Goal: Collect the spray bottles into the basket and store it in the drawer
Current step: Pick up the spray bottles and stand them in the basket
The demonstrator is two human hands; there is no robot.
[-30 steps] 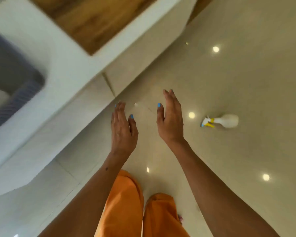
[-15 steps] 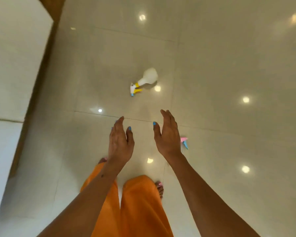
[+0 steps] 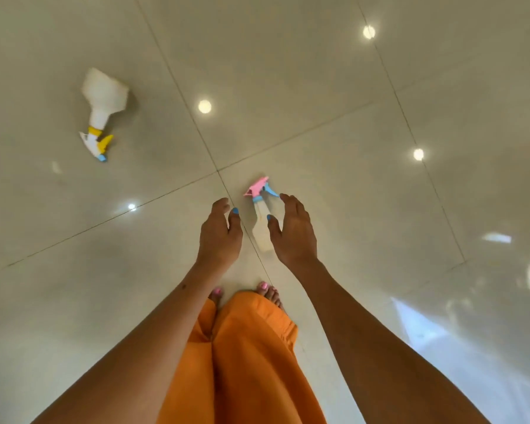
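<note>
- Head view looks down at a glossy tiled floor [image 3: 318, 87], with the person's two bare forearms reaching forward over orange trousers [image 3: 245, 362].
- Left hand [image 3: 219, 232] hangs above the floor with its fingers loosely bent and close together, thumb slightly apart; it holds nothing.
- Right hand [image 3: 292, 231] hangs beside it, fingers relaxed and gently curved, thumb spread away from them; it also holds nothing.
- A small spray bottle with a pink and blue trigger head [image 3: 260, 209] lies on its side on the floor, seen in the gap between the two hands, its nozzle end pointing away from the person and its pale body running back toward the right wrist. Whether either hand touches it I cannot tell; both appear to be above it.
- A second spray bottle, white with a yellow collar and trigger [image 3: 101, 111], lies on its side well apart to the left, nozzle end toward the person.
- Bare toes with pink nails [image 3: 266, 289] show just ahead of the trouser hems, near the pink-headed bottle.
- Round light reflections dot the tiles, and a brighter glare falls on the floor at lower right.
</note>
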